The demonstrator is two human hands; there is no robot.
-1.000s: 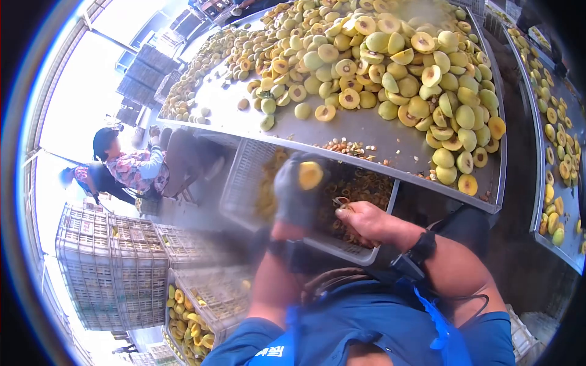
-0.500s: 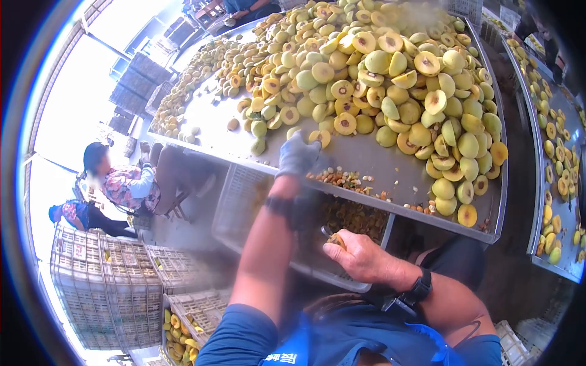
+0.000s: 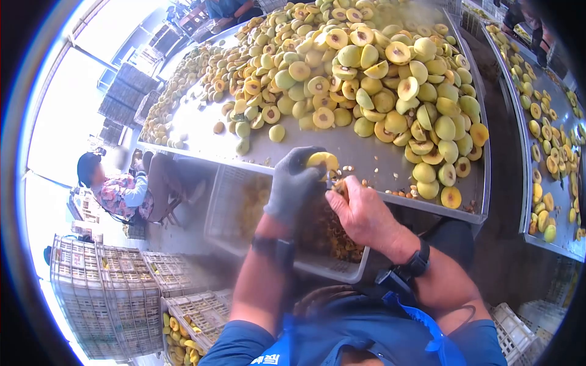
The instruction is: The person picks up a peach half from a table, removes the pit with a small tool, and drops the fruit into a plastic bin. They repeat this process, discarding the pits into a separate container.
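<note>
My left hand (image 3: 288, 184), in a grey glove, grips a yellow peach half (image 3: 325, 161) over the front edge of the metal table (image 3: 366, 152). Close below the fruit, my bare right hand (image 3: 370, 212) is closed around a small pitting tool (image 3: 330, 183); its metal tip is right at the peach half. Most of the tool's handle is hidden in my fingers. Under both hands stands a plastic crate (image 3: 332, 276) with brown pits and scraps in it. Beyond them, a large heap of halved peaches (image 3: 390, 100) covers much of the table.
Loose pits (image 3: 400, 193) lie along the table's front edge. A second metal table (image 3: 526, 227) with peach halves stands at right. Stacked crates (image 3: 113, 299) are at lower left. A seated person (image 3: 125, 189) is at left; other people are at the far edges.
My left hand has drawn back from the heap with a peach half. My right hand has risen with the pitting tool to meet it. The view has shifted slightly.
</note>
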